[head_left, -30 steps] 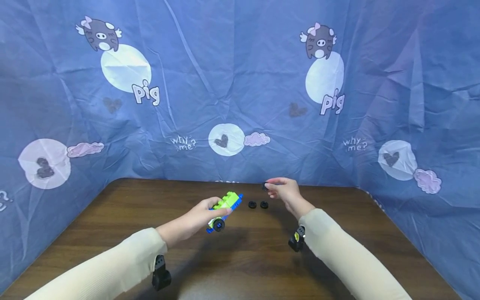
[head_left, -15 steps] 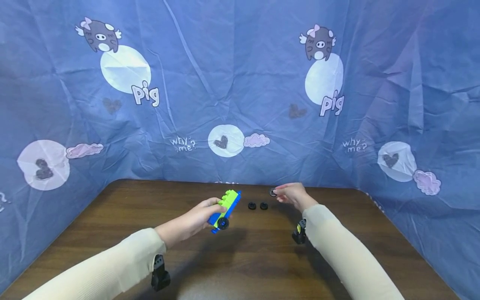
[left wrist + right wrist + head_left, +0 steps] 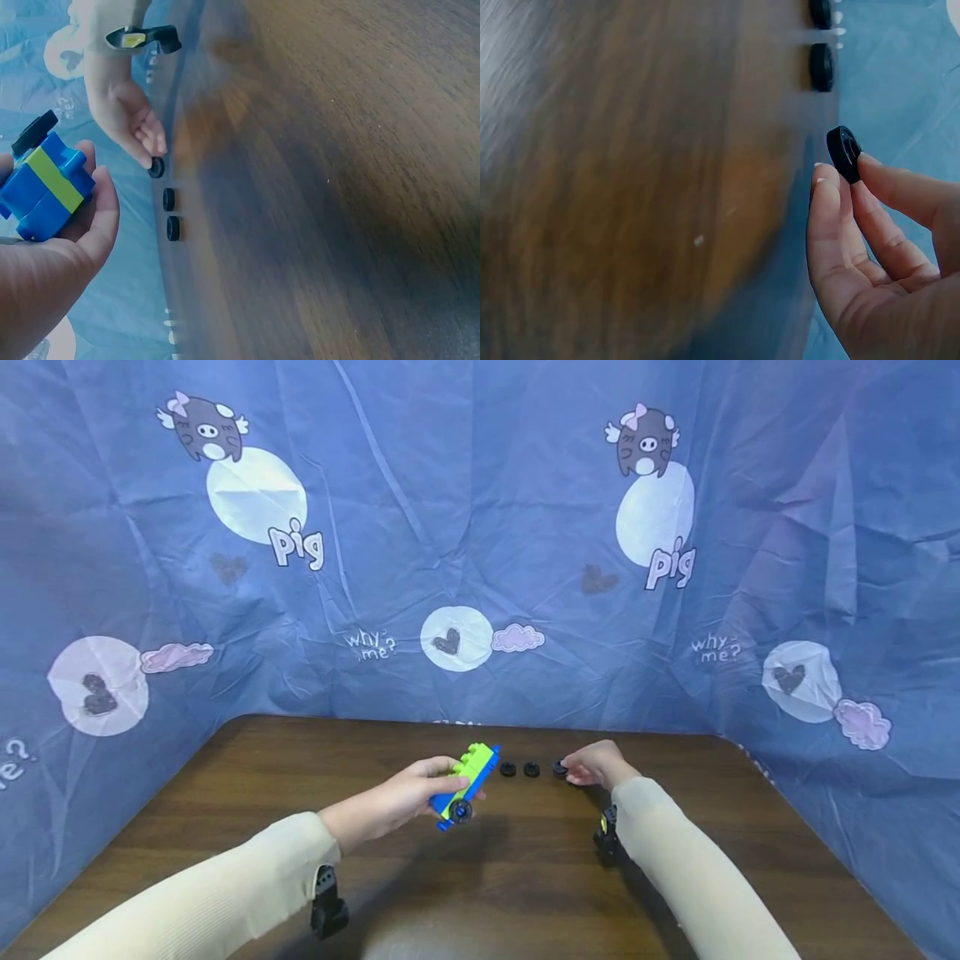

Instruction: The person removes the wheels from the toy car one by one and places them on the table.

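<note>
Both arms reach forward. The left hand [image 3: 401,792] grips the green and blue toy car [image 3: 474,767], tilted above the table [image 3: 525,877]. The right hand [image 3: 600,763] pinches one black wheel [image 3: 558,768]. Two loose wheels [image 3: 531,769] lie left of it, near the far edge. Wide brown wood stretches nearer.

There are three loose black wheels [image 3: 531,769], one green-and-blue brick toy [image 3: 475,768] with one mounted wheel [image 3: 461,812] showing, two wrist cameras [image 3: 328,906], one table [image 3: 525,877] and two printed pigs [image 3: 643,443].
</note>
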Demonstrator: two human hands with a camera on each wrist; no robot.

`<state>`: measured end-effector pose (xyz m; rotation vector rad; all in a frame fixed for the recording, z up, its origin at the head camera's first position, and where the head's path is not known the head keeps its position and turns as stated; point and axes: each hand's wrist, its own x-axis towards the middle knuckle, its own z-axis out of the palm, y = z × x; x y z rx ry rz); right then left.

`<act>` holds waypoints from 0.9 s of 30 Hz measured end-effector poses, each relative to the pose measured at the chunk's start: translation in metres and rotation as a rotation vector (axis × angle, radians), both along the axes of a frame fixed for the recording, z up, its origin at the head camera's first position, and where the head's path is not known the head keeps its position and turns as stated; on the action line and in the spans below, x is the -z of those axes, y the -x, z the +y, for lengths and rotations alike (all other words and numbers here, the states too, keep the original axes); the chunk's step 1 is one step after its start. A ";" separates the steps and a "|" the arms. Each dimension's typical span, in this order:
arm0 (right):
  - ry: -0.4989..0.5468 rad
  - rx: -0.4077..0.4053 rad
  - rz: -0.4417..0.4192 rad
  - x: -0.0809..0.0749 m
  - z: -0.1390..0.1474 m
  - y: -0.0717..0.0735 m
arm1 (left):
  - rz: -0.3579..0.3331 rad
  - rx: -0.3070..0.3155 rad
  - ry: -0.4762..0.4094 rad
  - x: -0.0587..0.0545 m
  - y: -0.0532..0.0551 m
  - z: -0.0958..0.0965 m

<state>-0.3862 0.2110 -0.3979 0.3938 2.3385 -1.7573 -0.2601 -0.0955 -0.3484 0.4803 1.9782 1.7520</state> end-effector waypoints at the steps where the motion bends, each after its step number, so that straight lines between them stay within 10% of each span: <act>1: -0.019 -0.001 0.000 0.001 0.000 -0.002 | -0.002 -0.001 0.001 0.000 -0.001 0.000; 27: -0.199 0.050 0.028 0.012 -0.007 0.011 | 0.002 -0.009 -0.004 0.007 -0.002 -0.001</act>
